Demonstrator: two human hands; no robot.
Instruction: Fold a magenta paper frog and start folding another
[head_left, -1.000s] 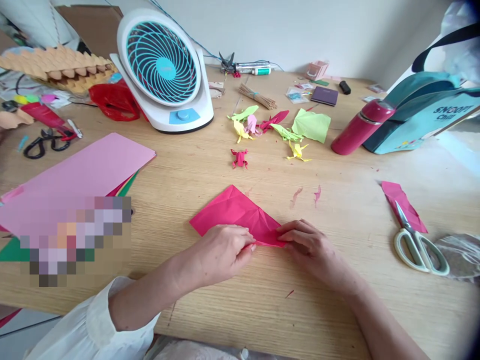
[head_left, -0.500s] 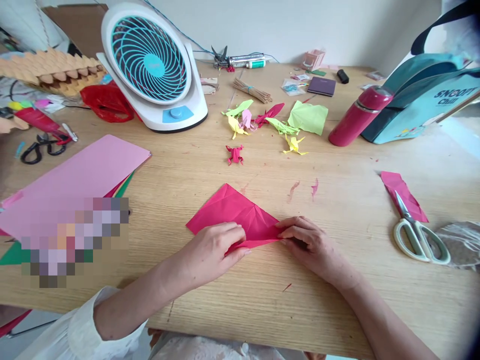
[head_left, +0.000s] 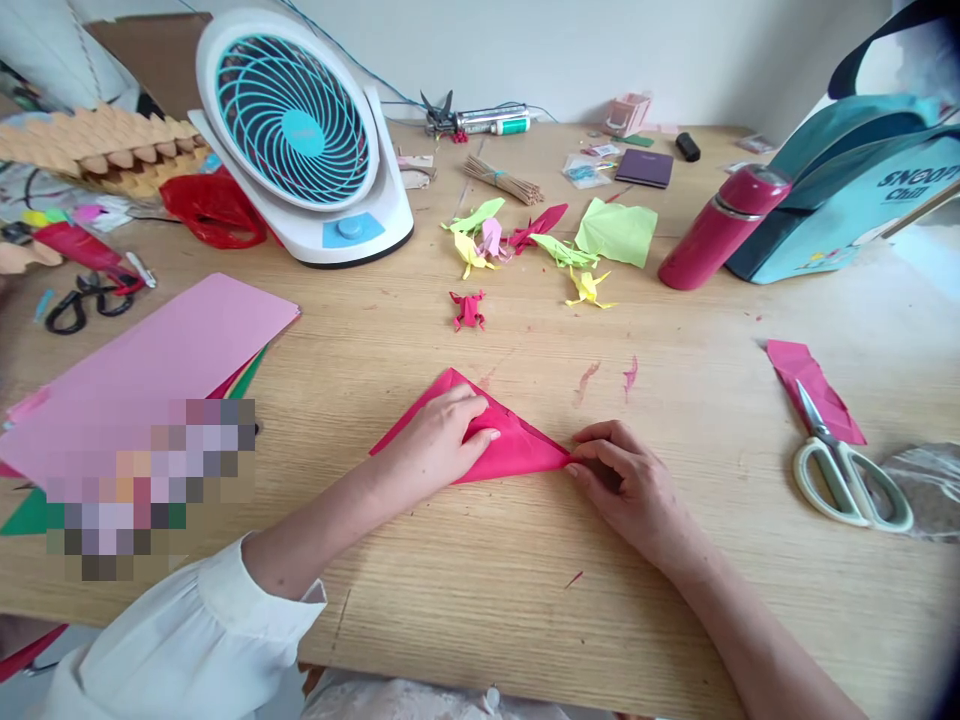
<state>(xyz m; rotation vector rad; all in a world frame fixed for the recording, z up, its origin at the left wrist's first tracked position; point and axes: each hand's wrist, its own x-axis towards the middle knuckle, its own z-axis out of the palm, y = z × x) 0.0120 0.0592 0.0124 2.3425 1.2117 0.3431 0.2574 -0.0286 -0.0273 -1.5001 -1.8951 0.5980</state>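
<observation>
A sheet of red origami paper (head_left: 517,452), folded into a roughly triangular shape, lies on the wooden table in front of me. Across its middle rests my left hand (head_left: 442,430), thumb apart from the fingers, pressing the paper flat and covering part of it. My right hand (head_left: 619,465) pinches the pointed right corner between thumb and fingers. Just beyond the paper sits a small red origami frog (head_left: 468,311).
Paper figures and a green sheet (head_left: 616,232) lie farther back. A fan (head_left: 300,140) and pink paper (head_left: 172,350) are at left. Scissors (head_left: 844,480), a red paper strip (head_left: 814,390), a red bottle (head_left: 720,230) and a teal bag (head_left: 847,200) are at right.
My left hand has moved up and forward over the paper. The near edge now lies folded over toward the far edge. My right hand stays at the right corner, shifted slightly right.
</observation>
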